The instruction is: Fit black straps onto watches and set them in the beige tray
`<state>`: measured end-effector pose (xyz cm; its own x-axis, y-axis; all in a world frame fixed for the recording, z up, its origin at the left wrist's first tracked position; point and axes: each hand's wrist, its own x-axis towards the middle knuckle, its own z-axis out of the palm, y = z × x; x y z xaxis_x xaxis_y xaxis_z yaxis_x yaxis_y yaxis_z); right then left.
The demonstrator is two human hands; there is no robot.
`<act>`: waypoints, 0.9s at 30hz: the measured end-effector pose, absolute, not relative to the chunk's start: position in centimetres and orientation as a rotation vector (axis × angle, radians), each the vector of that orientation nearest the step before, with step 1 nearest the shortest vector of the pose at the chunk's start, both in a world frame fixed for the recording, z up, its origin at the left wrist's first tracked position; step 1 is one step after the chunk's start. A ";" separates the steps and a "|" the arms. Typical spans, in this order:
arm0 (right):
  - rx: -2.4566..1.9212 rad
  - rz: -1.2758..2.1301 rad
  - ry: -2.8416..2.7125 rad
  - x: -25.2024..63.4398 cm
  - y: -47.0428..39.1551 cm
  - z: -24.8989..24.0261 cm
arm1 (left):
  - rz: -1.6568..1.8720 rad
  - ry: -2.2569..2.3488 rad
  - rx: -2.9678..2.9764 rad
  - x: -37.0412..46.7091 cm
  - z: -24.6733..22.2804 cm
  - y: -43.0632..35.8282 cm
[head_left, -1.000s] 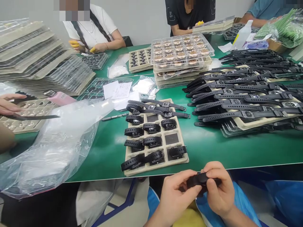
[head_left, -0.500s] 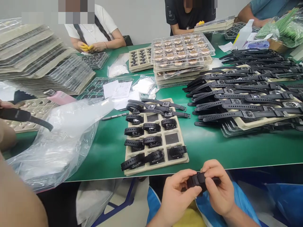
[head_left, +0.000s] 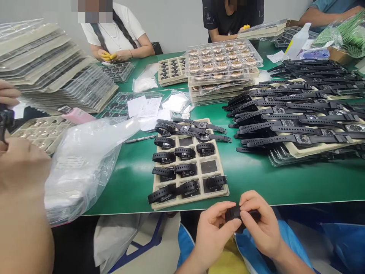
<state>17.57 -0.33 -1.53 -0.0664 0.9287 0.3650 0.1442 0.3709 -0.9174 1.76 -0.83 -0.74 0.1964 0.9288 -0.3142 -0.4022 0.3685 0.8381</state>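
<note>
My left hand (head_left: 212, 232) and my right hand (head_left: 261, 224) together grip one black watch (head_left: 235, 214) with its strap looped shut, just below the near edge of the green table (head_left: 256, 179). Both hands pinch it from either side, thumbs on top. Directly in front lies a beige tray (head_left: 199, 169) with square pockets; several hold coiled black watches and some pockets show bare dark squares. A few watches with flat straps (head_left: 196, 129) lie across the tray's far end.
At right, trays carry many flat black watches (head_left: 299, 114). Stacked clear trays of watch bodies (head_left: 222, 62) stand at the back. A large clear plastic bag (head_left: 82, 163) and tray stacks (head_left: 51, 72) lie left. A co-worker's arm (head_left: 23, 198) fills the left edge; others sit opposite.
My hands have shifted slightly up and left while turning the watch. The co-worker's arm at left has risen and moved closer, and the strap it held is mostly out of sight.
</note>
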 end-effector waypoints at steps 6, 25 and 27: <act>-1.009 0.935 -1.492 18.3 -0.1 -1.5 | 1.032 0.860 0.603 1.4 -0.8 -1.0; -0.954 1.062 -1.645 19.1 0.2 -0.6 | 1.192 1.036 0.865 1.4 -1.6 -1.1; -0.958 1.074 -1.659 19.1 0.2 -0.5 | 1.168 1.069 0.948 1.2 -1.5 -1.1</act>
